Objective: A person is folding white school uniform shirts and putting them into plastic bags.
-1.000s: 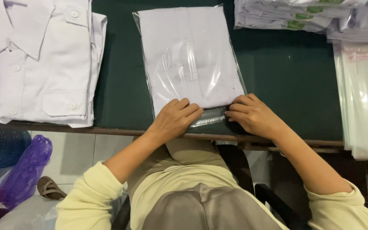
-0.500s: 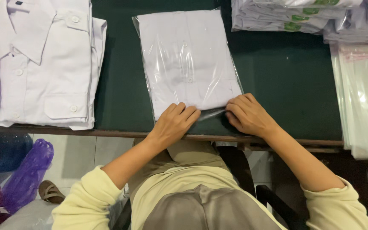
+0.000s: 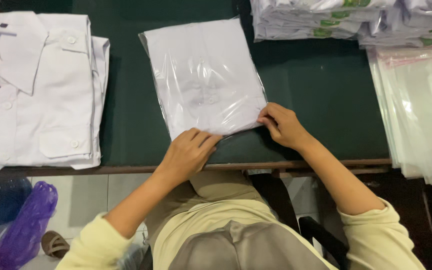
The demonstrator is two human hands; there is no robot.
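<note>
Done: folded white shirt in clear plastic bag (image 3: 203,75) fully inside.
Left: bag's near edge unsealed, seemingly.
Left hand (image 3: 188,152): flat, pressing that edge.
Right hand (image 3: 282,125): pinching its corner.

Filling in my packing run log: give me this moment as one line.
left hand: pressing bagged shirt near edge | right hand: pinching bag corner | table: green | beside: folded shirts, empty bags
</note>
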